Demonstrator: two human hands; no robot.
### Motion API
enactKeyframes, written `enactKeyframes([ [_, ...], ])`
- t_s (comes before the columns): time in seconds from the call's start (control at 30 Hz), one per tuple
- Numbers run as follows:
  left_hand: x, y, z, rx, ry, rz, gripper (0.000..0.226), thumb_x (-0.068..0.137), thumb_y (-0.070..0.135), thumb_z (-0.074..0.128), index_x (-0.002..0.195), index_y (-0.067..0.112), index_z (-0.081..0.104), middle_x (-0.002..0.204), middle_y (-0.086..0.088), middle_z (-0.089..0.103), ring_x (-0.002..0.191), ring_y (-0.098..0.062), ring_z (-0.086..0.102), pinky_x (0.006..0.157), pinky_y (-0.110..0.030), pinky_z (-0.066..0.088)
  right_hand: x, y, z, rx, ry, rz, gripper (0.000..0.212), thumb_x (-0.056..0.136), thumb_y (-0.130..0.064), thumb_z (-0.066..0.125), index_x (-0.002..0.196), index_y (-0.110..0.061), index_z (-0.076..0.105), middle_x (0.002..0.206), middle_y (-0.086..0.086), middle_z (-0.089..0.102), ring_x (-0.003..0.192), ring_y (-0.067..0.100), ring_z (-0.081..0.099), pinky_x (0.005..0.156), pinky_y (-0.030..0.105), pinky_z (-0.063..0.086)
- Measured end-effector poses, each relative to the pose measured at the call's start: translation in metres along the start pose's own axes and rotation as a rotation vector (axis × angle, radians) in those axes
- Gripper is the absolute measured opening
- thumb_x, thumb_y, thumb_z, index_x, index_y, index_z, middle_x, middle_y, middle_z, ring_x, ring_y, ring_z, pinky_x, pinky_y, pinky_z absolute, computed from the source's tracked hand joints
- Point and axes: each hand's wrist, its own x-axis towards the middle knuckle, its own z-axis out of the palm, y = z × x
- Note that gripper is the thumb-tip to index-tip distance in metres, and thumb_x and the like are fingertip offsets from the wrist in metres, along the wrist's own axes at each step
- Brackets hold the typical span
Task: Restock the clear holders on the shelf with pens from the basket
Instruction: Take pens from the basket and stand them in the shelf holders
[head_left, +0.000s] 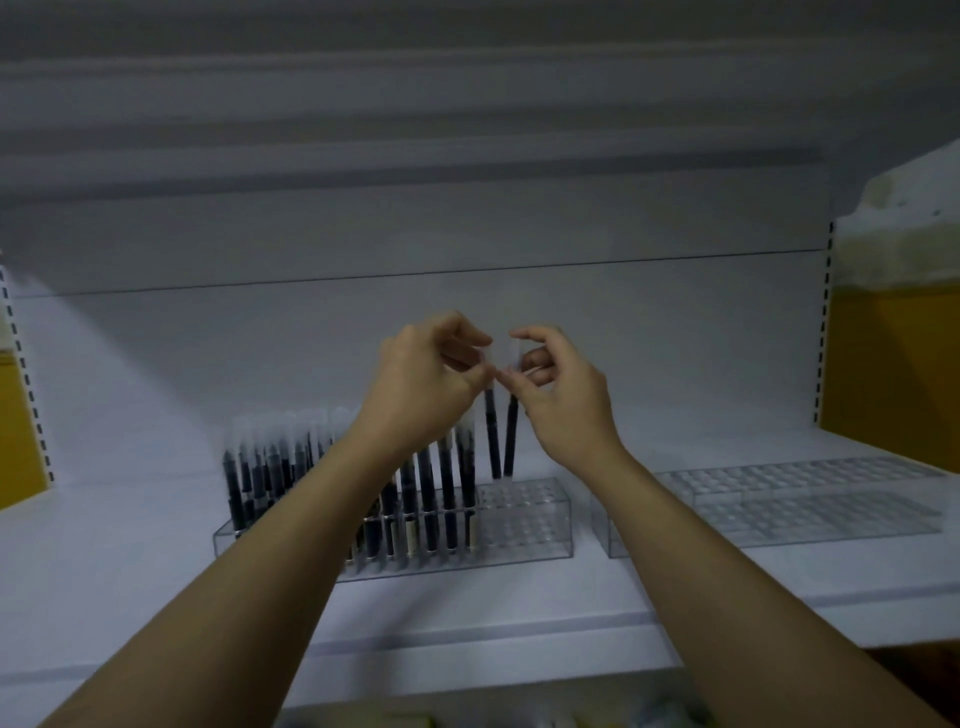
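A wide white metal shelf (519, 587) with a white back panel fills most of the view, and a slotted upright (826, 322) runs up its right side. On it stand two clear plastic holders drilled with rows of round holes. The right-hand clear holder (810, 504) sits near the shelf's right end and holds nothing that can be seen. The left-hand clear holder (524, 519) sits just left of it, apart by a narrow gap; its left and middle holes are packed with upright dark pens with frosted clear caps (447, 483), while the holes at its right end are bare.

Two bare forearms reach up from the bottom edge and meet above that bare end. The left hand (426, 384) is curled, thumb and forefinger pinched on the frosted cap of one dark pen (492, 436), which hangs nearly upright with its lower tip just above the holder's holes. The right hand (558, 395) is likewise closed in a pinch on the cap of a second dark pen (511, 441), just beside the first and leaning slightly toward it. The fingertips of the two hands nearly touch; whether they do is blurred. The basket is not clearly in view.
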Motion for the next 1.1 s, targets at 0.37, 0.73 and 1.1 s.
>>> enactKeyframes([
  [0.37, -0.004, -0.003, -0.009, 0.051, -0.006, -0.039, 0.016, 0.083, 0.023, 0.074, 0.095, 0.027, 0.064, 0.085, 0.015, 0.066, 0.081, 0.006, 0.063, 0.065, -0.012, 0.045, 0.002, 0.004, 0.006, -0.011, 0.005, -0.017, 0.034, 0.085, -0.019, 0.073, 0.116, -0.026, 0.060, 0.080, -0.012, 0.056, 0.065, -0.006, 0.055, 0.060, 0.005, 0.045],
  [0.73, -0.002, -0.007, 0.016, 0.251, -0.105, -0.110, 0.002, 0.091, 0.027, 0.063, 0.090, 0.026, 0.061, 0.095, 0.011, 0.064, 0.078, -0.011, 0.064, 0.064, -0.022, 0.049, -0.041, 0.013, 0.001, -0.338, -0.342, 0.029, 0.062, 0.092, -0.025, 0.061, 0.133, -0.058, 0.028, 0.088, -0.016, 0.058, 0.081, 0.008, 0.060, 0.076, 0.035, 0.056],
  [1.1, -0.004, -0.004, 0.013, 0.425, -0.224, -0.179, 0.009, 0.090, 0.023, 0.059, 0.098, 0.025, 0.059, 0.100, 0.006, 0.067, 0.082, -0.016, 0.062, 0.096, -0.049, 0.046, -0.047, 0.002, -0.004, -0.445, -0.453, 0.065, 0.074, 0.095, -0.023, 0.054, 0.143, -0.053, 0.005, 0.087, 0.002, 0.066, 0.075, 0.020, 0.062, 0.076, 0.046, 0.056],
])
